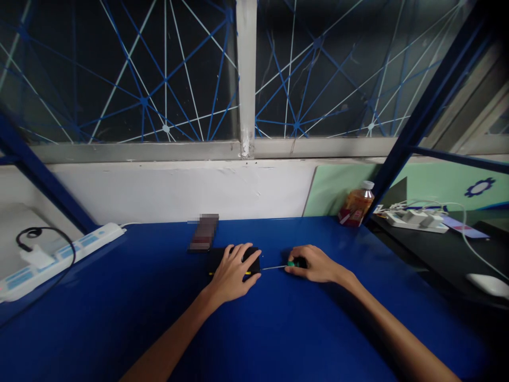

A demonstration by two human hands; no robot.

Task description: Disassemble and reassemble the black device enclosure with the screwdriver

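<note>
A flat black case with a small yellow strip on its near side lies on the blue table. My left hand is laid across it, fingers spread over the top and thumb at the near right corner, gripping it against the table. Pinched in my right hand is a screwdriver with a green handle and a thin metal shaft. Its shaft points left, and the tip is at or close to the case's right side; I cannot tell whether they touch. My right fingers hide most of the handle.
Behind the case lies a dark flat object, partly blurred out. A white power strip with a black cable runs along the left edge. At the back right stands a bottle. Another power strip and a white mouse sit farther right.
</note>
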